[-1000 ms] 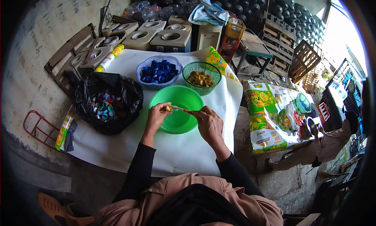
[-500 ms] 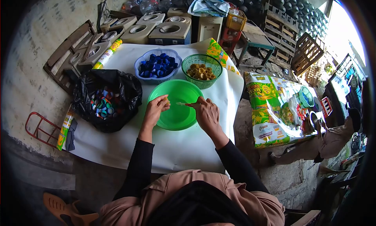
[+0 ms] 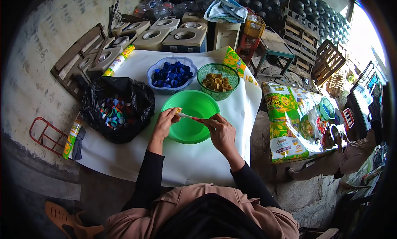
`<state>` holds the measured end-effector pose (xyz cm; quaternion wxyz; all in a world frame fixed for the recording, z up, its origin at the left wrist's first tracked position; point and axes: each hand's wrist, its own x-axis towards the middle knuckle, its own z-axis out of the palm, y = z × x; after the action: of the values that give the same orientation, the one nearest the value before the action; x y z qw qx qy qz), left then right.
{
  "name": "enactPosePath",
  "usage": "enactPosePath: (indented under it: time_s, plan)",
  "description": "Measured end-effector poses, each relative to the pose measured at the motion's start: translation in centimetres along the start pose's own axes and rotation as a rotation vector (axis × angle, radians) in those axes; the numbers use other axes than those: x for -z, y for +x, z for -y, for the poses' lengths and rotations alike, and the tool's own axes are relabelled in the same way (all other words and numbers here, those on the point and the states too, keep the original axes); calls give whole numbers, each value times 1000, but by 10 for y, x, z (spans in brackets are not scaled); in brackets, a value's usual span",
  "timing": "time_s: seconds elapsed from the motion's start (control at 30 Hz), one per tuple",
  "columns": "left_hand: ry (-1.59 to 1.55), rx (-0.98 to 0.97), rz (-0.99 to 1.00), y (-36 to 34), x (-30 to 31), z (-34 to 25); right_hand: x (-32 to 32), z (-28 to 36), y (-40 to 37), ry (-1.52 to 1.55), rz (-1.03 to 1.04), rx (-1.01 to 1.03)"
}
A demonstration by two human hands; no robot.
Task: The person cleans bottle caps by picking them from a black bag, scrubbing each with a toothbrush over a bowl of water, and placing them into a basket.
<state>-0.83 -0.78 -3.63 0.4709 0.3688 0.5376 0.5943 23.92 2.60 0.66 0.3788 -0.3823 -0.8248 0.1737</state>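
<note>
My left hand [image 3: 166, 121] pinches a small yellow-brown bottle cap [image 3: 178, 110] above the left side of the green basin [image 3: 171, 101]. In my right hand [image 3: 222, 130] is a slim toothbrush [image 3: 192, 117] with a red handle and a pale head. Its tip reaches the cap, seemingly touching it. Behind the basin, a green basket [image 3: 230, 70] holds yellow-brown caps [image 3: 217, 82], and a blue-violet basket [image 3: 154, 68] holds dark blue caps [image 3: 173, 74]. Mixed coloured caps [image 3: 115, 113] lie inside a black plastic bag [image 3: 140, 96] to the left.
These containers share a white-covered table [image 3: 124, 162]. At right stands another table with a printed cover [image 3: 285, 133], where a second person's legs [image 3: 326, 162] show. Water dispensers [image 3: 184, 39] and a crate [image 3: 253, 27] are behind. An orange chair [image 3: 68, 220] sits at lower left.
The toothbrush's head has moved left from over the basin to the cap in my left hand. The whole view has shifted slightly, so the table appears lower and further right.
</note>
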Motion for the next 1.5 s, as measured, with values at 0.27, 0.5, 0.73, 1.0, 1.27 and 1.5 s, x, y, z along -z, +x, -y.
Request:
enactPosePath:
  time_s: [0.27,0.5,0.73,1.0,1.27,1.5]
  plan:
    - [193,-160,-106,2,-4,9,-4,-11,7,-242,-7,54]
    - [490,-329,-179,-1,-10,14,-5,-13,8,-238,42,60]
    - [458,-278,-171,-6,-20,3,-2,5,-10,-110,-74,-17]
    - [537,-281,-218,-15,-29,-2,-10,-13,0,-201,-49,-43]
    - [625,-336,-221,-11,-24,3,-9,-9,8,-238,64,22]
    - [535,-316,-220,-11,-21,9,-6,-1,-2,-170,-25,-26]
